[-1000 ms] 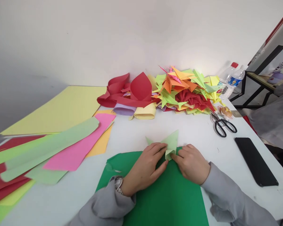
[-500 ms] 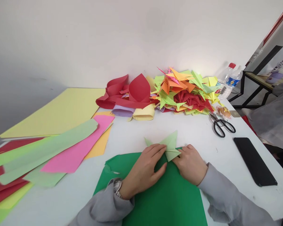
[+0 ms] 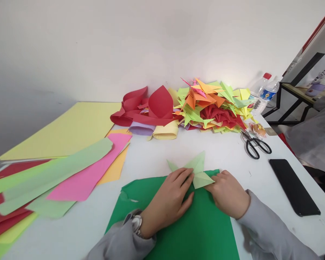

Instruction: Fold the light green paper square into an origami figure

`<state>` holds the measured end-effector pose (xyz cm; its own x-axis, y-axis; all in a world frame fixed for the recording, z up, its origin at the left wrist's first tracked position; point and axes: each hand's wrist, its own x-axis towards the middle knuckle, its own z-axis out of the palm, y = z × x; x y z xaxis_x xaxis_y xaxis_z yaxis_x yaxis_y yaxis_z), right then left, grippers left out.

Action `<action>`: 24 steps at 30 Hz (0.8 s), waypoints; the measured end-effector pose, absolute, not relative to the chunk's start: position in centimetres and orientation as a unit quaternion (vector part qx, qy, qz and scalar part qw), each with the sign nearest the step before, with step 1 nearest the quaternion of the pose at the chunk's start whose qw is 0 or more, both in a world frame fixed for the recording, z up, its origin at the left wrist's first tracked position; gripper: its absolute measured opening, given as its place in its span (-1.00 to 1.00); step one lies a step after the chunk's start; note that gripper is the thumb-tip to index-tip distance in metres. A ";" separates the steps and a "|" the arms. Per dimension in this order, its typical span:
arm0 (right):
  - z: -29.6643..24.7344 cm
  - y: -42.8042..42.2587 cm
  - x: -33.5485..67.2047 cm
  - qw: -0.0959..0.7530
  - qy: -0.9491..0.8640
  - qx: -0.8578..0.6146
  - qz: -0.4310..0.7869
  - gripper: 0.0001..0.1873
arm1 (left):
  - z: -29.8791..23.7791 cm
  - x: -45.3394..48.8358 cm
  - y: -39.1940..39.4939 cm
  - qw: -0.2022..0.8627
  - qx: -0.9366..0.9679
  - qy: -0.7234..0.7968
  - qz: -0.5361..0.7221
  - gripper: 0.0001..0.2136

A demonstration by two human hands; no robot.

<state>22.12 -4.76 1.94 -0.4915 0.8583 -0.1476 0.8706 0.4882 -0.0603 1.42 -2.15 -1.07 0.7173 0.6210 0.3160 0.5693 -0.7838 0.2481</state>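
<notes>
A light green folded paper with several pointed flaps lies over the far part of a dark green sheet. My left hand holds the fold down, its fingers over the paper's left side and its thumb apart on the sheet. At the right tip, my right hand has its fingers curled and pinches the paper's point. Part of the fold is hidden under my left fingers.
Loose coloured paper strips and a large pale yellow sheet lie at left. Behind are curled red paper and a heap of folded paper. Scissors, a black phone and plastic bottles are at right.
My right hand has moved a little right and nearer to me, and the paper's right flap reaches out further with it. My left hand has shifted slightly right.
</notes>
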 end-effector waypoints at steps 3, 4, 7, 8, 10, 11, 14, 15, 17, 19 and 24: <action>1.8 -4.8 22.2 0.048 0.866 0.494 -0.057 -0.76 | -1.0 1.6 -2.5 0.052 0.930 0.323 0.170 -0.52; 1.8 -4.7 22.2 0.053 0.867 0.492 -0.054 -0.76 | -1.0 1.7 -2.6 0.046 0.932 0.321 0.162 -0.50; 1.6 -4.6 22.2 0.073 0.868 0.489 -0.049 -0.79 | -1.0 1.9 -2.8 0.019 0.935 0.315 0.160 -0.50; 1.6 -4.6 22.2 0.075 0.868 0.488 -0.051 -0.79 | -1.0 1.9 -2.8 0.011 0.935 0.314 0.162 -0.50; 1.6 -4.6 22.2 0.070 0.866 0.492 -0.054 -0.81 | -1.3 2.0 -3.0 0.000 0.935 0.312 0.168 -0.49; 1.6 -4.6 22.2 0.068 0.865 0.494 -0.056 -0.82 | -1.5 2.0 -3.1 -0.002 0.935 0.311 0.167 -0.48; 1.6 -4.7 22.2 0.070 0.866 0.491 -0.062 -0.84 | -1.9 2.1 -3.4 -0.004 0.935 0.316 0.159 -0.44; 1.6 -4.7 22.2 0.072 0.867 0.489 -0.063 -0.84 | -2.0 2.1 -3.5 -0.006 0.936 0.318 0.153 -0.43; 1.7 -4.5 22.4 0.074 0.868 0.487 -0.065 -0.83 | -2.1 2.1 -3.6 -0.010 0.936 0.321 0.143 -0.42; 1.9 -4.2 22.7 0.069 0.868 0.486 -0.077 -0.83 | -2.1 2.1 -3.6 -0.009 0.937 0.320 0.136 -0.41; 2.2 -2.9 24.1 0.024 0.873 0.474 -0.109 -0.75 | -2.0 2.0 -3.4 0.000 0.939 0.316 0.137 -0.41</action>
<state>24.12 -2.89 2.20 -0.5494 0.8228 -0.1457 0.8334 0.5270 -0.1665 2.00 -3.42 -1.97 0.7628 0.5934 0.2568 0.5934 -0.8002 0.0866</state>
